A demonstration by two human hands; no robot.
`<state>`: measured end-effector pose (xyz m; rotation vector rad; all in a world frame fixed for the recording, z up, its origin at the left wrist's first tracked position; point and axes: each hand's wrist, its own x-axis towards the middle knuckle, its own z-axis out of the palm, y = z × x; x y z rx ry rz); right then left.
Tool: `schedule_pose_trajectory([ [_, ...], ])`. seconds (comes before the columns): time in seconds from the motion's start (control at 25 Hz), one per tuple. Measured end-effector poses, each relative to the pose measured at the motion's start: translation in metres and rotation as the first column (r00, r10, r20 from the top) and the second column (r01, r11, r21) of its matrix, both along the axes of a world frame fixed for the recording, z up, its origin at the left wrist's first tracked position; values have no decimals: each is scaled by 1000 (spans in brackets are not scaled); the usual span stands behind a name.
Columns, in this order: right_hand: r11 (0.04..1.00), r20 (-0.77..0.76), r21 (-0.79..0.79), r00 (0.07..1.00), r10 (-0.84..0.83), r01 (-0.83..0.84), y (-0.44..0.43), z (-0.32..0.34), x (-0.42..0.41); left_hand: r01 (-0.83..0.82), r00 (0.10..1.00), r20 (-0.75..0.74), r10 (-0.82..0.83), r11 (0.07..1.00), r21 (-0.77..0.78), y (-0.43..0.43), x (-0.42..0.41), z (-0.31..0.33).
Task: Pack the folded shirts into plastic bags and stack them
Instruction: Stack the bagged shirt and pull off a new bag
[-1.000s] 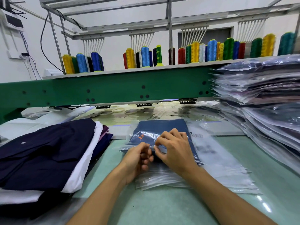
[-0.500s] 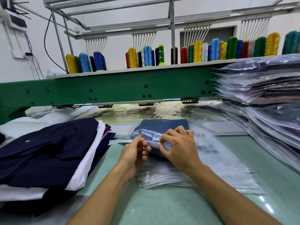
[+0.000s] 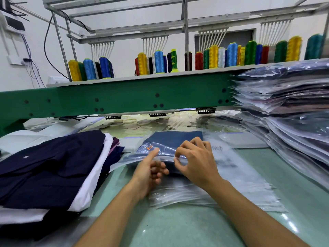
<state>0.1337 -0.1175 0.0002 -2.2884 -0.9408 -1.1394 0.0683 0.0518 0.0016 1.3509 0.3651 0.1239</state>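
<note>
Pinching flap of bagged shirt (image 3: pixel 171 142) with right grip (image 3: pixel 196 162), left grip (image 3: pixel 151 172) relaxed, forefinger touching it, on pale green surface (image 3: pixel 178 228) below thread spools (image 3: pixel 158 61).

One head view, wide-angle: faces forward and down over table (image 3: pixel 178 229); left hand (image 3: pixel 150 171), right hand (image 3: pixel 197 164) near, frame centre; beam (image 3: pixel 124 98) beyond.

we see a garment workshop: thread cones (image 3: pixel 159 61) atop a green embroidery machine (image 3: pixel 124 98), bagged shirts (image 3: pixel 288 97) stacked high.
</note>
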Motion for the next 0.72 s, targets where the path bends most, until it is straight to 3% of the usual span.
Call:
schedule_pose_trajectory([
  [0.08, 999, 4, -41, 1000, 16, -15, 0, 0, 0, 77, 997, -8, -77, 996, 41, -9, 0, -2],
  [0.2, 996, -27, -78, 999, 35, -37, -2, -1, 1, 86, 995, 47, -85, 996, -37, -9, 1, -2],
  [0.52, 1000, -233, 1, 972, 28, -29, -31, 5, 15, -103, 988, 76, 131, 950, -295, 13, 6, -2],
  [0.72, 979, -343, 117, 918, 198, -167, -35, 5, 14, -167, 983, 30, 183, 943, -287, 13, 7, -6],
])
